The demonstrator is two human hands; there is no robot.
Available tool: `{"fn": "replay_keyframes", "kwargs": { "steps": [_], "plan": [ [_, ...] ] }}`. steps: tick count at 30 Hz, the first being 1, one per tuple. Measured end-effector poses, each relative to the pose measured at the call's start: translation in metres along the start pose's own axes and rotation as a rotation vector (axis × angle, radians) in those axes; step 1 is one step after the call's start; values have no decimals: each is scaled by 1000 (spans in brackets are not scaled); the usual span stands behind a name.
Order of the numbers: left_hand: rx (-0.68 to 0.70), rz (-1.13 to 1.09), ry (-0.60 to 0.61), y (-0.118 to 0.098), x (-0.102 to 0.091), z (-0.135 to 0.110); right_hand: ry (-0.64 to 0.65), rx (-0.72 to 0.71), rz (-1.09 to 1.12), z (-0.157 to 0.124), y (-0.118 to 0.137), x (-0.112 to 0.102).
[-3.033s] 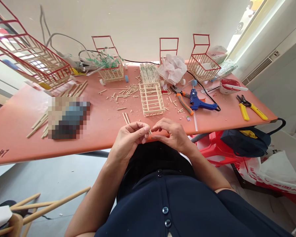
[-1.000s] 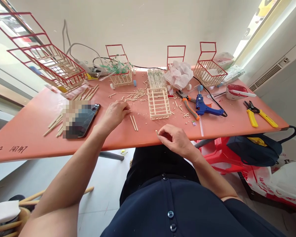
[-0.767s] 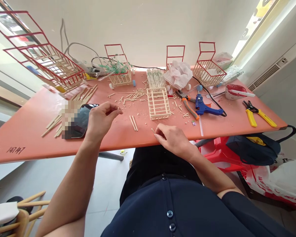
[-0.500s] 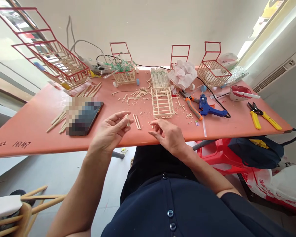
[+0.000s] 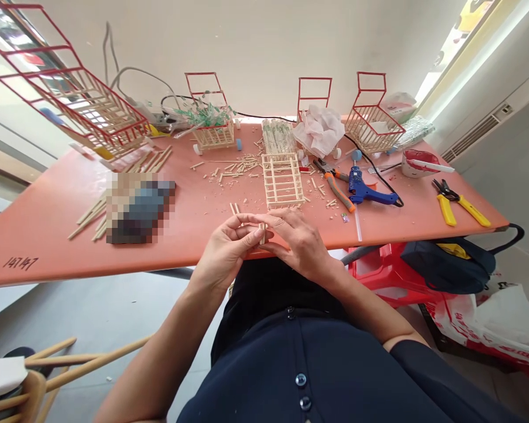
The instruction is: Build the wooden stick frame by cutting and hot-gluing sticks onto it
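Observation:
My left hand (image 5: 223, 249) pinches short wooden sticks (image 5: 262, 235) between thumb and fingers at the table's front edge. My right hand (image 5: 304, 244) meets it from the other side, its thumb and fingers closed about the same short sticks. The fingers partly cover them, so how many there are is unclear. Just beyond the hands lies a ladder-like frame of wooden sticks (image 5: 283, 181). A couple of longer thin sticks (image 5: 234, 208) lie on the table behind my left hand, partly hidden by it.
A blue glue gun (image 5: 368, 192), orange-handled pliers (image 5: 338, 191) and yellow-handled pliers (image 5: 461, 205) lie to the right, near a red-stained bowl (image 5: 418, 167). Stick carts with red handles, including a big one (image 5: 92, 108), stand behind. A phone (image 5: 136, 214), blurred, lies left.
My left hand has moved right to my right hand, bringing its short stick alongside the piece there. The fingers of both hands now meet. The view has shifted slightly.

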State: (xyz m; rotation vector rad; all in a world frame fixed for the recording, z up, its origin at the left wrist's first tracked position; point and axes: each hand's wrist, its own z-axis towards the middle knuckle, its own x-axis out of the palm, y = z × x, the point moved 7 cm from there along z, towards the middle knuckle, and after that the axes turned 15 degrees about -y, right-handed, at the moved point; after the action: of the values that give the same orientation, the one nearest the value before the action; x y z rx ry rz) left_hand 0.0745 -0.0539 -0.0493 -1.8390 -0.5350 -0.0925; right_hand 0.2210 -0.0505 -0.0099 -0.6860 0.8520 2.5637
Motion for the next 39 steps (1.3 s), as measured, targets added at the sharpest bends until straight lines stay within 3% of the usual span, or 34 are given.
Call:
{"fn": "replay_keyframes", "kwargs": {
  "steps": [12, 16, 23, 28, 35, 39],
  "plan": [
    [113, 60, 30, -5, 5, -7, -35, -77, 98, -6, 3, -9],
    [171, 77, 15, -8, 6, -9, -26, 56, 207, -6, -4, -15],
    [377, 211, 5, -15, 10, -19, -63, 437, 466, 0, -20, -23],
    [465, 318, -3, -10, 10, -18, -47, 527, 483, 0, -22, -21],
    [422, 339, 89, -1, 13, -9, -12, 470, 410, 5, -19, -25],
    [593, 422, -5, -8, 10, -12, -44, 259, 216, 10, -15, -30]
  ]
}}
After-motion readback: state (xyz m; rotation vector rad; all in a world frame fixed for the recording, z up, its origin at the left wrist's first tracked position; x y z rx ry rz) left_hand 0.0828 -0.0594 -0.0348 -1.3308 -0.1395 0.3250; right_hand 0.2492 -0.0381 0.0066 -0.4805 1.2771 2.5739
